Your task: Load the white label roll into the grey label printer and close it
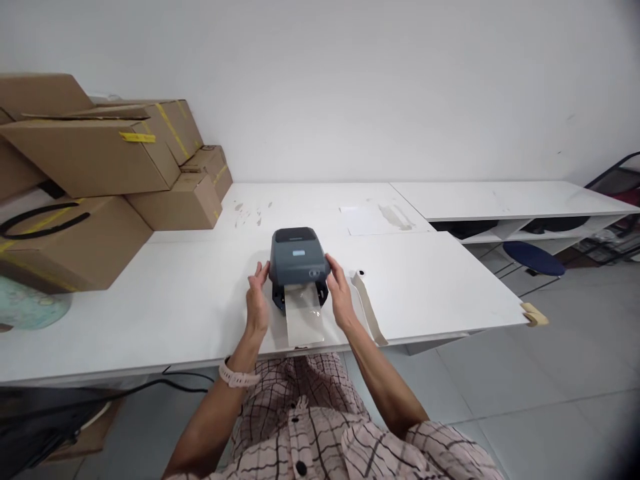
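Observation:
A dark grey label printer [299, 257] stands on the white table [200, 313], its lid raised a little at the front. From its front a pale, glossy strip of label material [304, 317] runs to the table's edge. My left hand [257, 300] is at the printer's left side, fingers apart, fingertips at the casing. On the other side my right hand [340, 293] rests its fingers against the printer's right side, also spread. Right of that hand lies a small white roll [361, 273] with a loose pale strip [371, 310] unrolled toward the table's edge.
Cardboard boxes [100, 157] are stacked at the left, with a teal patterned item [33, 303] below them. A white sheet [360, 220] lies behind the printer. At the right are a blue stool [534, 258] and a padded table corner [534, 315]. Black cables hang below the table.

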{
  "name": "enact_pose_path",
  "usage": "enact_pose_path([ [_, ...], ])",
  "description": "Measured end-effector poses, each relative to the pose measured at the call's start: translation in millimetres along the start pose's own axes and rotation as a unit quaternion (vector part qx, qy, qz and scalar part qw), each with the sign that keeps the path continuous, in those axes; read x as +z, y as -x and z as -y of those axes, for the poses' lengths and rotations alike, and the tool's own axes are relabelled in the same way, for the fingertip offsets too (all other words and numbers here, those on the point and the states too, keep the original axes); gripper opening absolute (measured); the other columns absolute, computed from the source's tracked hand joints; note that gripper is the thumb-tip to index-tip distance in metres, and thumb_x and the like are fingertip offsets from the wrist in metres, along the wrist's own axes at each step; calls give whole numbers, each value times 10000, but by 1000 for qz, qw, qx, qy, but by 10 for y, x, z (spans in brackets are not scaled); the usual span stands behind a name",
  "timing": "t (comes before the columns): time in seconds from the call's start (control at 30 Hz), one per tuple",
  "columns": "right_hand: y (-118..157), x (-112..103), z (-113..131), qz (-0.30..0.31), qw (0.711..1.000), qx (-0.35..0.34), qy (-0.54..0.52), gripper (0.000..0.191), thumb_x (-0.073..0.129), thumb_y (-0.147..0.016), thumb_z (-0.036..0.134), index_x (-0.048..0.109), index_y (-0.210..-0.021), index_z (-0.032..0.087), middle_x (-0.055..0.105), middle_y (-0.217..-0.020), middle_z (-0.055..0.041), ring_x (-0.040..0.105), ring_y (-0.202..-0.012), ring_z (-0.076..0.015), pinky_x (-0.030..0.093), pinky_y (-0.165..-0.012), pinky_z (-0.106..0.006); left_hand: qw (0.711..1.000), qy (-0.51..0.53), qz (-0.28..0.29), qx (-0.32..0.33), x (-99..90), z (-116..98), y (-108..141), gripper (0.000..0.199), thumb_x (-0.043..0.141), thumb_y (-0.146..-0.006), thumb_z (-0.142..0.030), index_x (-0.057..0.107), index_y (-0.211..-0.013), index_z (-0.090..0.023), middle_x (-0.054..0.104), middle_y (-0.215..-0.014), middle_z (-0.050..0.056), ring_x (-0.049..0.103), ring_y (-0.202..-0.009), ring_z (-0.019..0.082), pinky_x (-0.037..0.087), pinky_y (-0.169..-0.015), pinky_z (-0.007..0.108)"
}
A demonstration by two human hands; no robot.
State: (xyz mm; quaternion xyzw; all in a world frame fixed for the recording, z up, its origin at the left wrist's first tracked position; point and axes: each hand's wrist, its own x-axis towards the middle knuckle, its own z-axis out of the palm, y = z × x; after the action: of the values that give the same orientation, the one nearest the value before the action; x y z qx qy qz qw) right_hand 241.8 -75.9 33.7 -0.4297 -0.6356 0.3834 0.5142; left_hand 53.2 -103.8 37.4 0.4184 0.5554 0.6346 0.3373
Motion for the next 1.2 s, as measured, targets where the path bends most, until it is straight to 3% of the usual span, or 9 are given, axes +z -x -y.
enact_pose_path([
  [0.17, -797, 81, 306, 5, 994, -91, 66, 726, 323, -968, 633, 144, -1559, 251, 200, -1625, -77, 197, -1497, -254, 251, -1204, -474, 999, -20, 1, 40, 42, -46, -590, 542, 546, -874, -444, 551, -1352, -189, 567, -1406, 95, 511, -1311, 221, 415, -1068, 325],
  [0.43, -1876, 257, 382, -12, 977, -129, 171, 808, 358, -951, 628, 54, -1562, 195, 239, -1594, -146, 214, -1464, -341, 236, -1149, -603, 947, -281, 67, -137, -1, 426, -776, 555, 616, -730, -356, 592, -1256, -179, 677, -936, 62, 646, -810, 192, 456, -661, 268],
  [0.57, -1794, 213, 481, -19, 931, -249, 267, 747, 472, -937, 548, 175, -1545, 232, 217, -1604, -121, 129, -1485, -362, 189, -1154, -612, 929, -337, 81, -132, 8, 398, -781, 481, 585, -739, -353, 607, -1193, -195, 683, -913, 63, 648, -804, 212, 429, -633, 276],
  [0.67, -1508, 248, 407, 124, 868, -339, 343, 687, 577, -907, 416, 286, -1512, 273, 452, -1473, -112, 382, -1377, -335, 309, -1113, -528, 908, -394, 92, -110, 37, 331, -815, 424, 554, -763, -346, 620, -1155, -195, 697, -903, 75, 657, -854, 247, 422, -658, 300],
  [0.77, -1341, 364, 97, 265, 833, -286, 393, 837, 739, -775, 380, 328, -1496, 273, 657, -1212, -110, 617, -1108, -319, 434, -983, -470, 885, -445, 102, -93, 66, 280, -831, 384, 530, -780, -323, 626, -1130, -196, 711, -942, 96, 662, -926, 279, 424, -691, 317],
  [0.9, -1441, 555, -305, 330, 835, -162, 410, 1001, 885, -551, 343, 437, -1442, 256, 722, -1101, -106, 693, -979, -309, 461, -935, -414, 864, -482, 119, -83, 87, 244, -831, 355, 506, -779, -267, 628, -1105, -199, 718, -1015, 118, 660, -977, 291, 433, -734, 326],
  [1.0, -1557, 601, -311, 379, 825, -106, 405, 1086, 880, -510, 310, 395, -1480, 246, 721, -1138, -120, 704, -977, -321, 499, -880, -410, 864, -481, 125, -82, 87, 232, -824, 350, 491, -783, -254, 628, -1100, -194, 719, -1014, 122, 659, -977, 295, 433, -741, 331],
  [1.1, -1578, 421, -103, 433, 827, -117, 338, 1142, 849, -537, 325, 290, -1529, 251, 631, -1318, -127, 672, -1073, -309, 534, -846, -391, 872, -467, 122, -84, 75, 238, -815, 364, 484, -795, -261, 620, -1126, -195, 716, -1016, 115, 661, -965, 284, 432, -733, 325],
  [1.2, -1539, -9, 127, 437, 862, -168, 194, 1094, 813, -608, 353, 250, -1540, 251, 488, -1474, -98, 577, -1235, -266, 507, -955, -369, 879, -454, 119, -84, 66, 255, -805, 385, 493, -800, -270, 612, -1159, -196, 715, -1012, 106, 658, -975, 278, 433, -746, 324],
])
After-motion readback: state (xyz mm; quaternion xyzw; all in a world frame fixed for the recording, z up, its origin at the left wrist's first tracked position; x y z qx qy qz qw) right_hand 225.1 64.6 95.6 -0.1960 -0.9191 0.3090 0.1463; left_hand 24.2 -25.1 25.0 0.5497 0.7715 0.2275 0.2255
